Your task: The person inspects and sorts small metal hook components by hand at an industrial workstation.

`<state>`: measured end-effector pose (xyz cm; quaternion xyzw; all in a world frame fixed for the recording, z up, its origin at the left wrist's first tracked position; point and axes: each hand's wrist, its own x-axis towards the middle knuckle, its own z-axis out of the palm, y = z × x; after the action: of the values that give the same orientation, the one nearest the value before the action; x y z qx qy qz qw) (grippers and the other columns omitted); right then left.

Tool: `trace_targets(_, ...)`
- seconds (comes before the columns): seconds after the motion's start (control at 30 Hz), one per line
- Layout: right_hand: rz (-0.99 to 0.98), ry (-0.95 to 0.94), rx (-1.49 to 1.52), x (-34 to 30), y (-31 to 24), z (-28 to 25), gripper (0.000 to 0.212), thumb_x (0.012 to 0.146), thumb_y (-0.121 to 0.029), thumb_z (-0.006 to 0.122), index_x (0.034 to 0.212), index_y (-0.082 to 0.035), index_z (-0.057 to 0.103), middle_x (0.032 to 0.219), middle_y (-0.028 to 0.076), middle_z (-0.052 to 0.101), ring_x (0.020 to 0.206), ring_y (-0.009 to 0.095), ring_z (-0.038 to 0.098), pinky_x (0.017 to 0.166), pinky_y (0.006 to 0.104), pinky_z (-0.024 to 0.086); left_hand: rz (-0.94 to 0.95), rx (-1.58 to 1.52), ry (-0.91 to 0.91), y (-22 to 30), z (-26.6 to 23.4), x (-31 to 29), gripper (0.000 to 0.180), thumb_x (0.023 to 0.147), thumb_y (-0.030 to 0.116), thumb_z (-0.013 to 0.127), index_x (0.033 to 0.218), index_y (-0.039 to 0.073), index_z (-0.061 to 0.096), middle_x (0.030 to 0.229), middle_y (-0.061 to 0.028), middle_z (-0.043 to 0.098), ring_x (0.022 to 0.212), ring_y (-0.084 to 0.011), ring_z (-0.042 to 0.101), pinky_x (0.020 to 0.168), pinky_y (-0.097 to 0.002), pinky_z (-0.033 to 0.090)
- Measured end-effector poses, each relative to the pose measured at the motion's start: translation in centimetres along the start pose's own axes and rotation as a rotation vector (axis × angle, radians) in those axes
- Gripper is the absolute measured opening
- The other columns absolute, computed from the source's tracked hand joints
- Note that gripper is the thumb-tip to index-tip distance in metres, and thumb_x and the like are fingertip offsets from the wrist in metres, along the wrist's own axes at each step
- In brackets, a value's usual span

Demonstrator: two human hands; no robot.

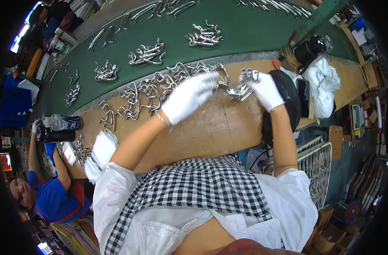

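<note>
Both my hands wear white gloves. My right hand (pixel 265 90) is closed around a small bunch of shiny bent metal pieces (pixel 241 92), held above the wooden tabletop with their ends sticking out to the left. Slightly blurred, my left hand (pixel 192 97) stretches its fingers toward the right, with nothing visible in them. Its fingertips are close to a row of curved chrome metal pieces (pixel 151 91) lying along the far edge of the wooden top. The left palm and forearm cover part of that row.
Beyond the wooden top (pixel 219 131) runs a green surface (pixel 168 34) bearing several piles of chrome pieces (pixel 204 36). Bottles (pixel 66 123) stand at the left, near a co-worker in blue (pixel 58 195). A black container (pixel 311 51) and white plastic bag (pixel 323 85) sit right.
</note>
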<state>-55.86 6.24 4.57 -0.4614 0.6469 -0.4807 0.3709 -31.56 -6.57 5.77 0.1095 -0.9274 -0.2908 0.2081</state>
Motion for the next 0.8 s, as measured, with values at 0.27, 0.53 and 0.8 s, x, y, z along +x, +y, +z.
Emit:
trace_targets(0.27, 0.182, -0.43, -1.106, 9.8, 0.4, -2.8, 0.024, 0.078, 0.0, 0.052, 0.095, -0.001, 0.069, 0.098, 0.025, 0.066, 0.092, 0.039, 0.066, 0.079, 0.0416, 0.052, 0.02, 0.463, 0.15, -10.4, 0.0, 11.5, 0.04, 0.072, 0.007, 0.065, 0.111, 0.006, 0.063, 0.118, -0.014, 0.061, 0.104, -0.0339, 0.06, 0.09, -0.0411, 0.049)
trace_targets(0.53, -0.136, -0.156, -1.089, 15.7, -6.4, -0.9, 0.057, 0.077, -0.016, 0.065, 0.132, -0.008, 0.05, 0.132, 0.02, 0.052, 0.117, 0.036, 0.054, 0.1, 0.039, 0.043, -0.194, 0.645, 0.11, -9.3, 1.7, 13.0, 0.019, 0.076, 0.016, 0.065, 0.091, 0.005, 0.067, 0.096, -0.0162, 0.061, 0.093, -0.031, 0.061, 0.081, -0.0428, 0.047)
trace_targets(0.8, -0.291, -0.152, -1.304, 20.7, -2.5, -0.9, 0.028, 0.084, -0.012, 0.057, 0.11, -0.009, 0.067, 0.127, 0.015, 0.055, 0.121, 0.031, 0.051, 0.1, 0.0409, 0.044, -0.104, 0.679, 0.052, -7.2, 1.7, 14.4, 0.022, 0.075, 0.024, 0.071, 0.086, 0.006, 0.07, 0.09, -0.0166, 0.065, 0.083, -0.0309, 0.064, 0.074, -0.0431, 0.051)
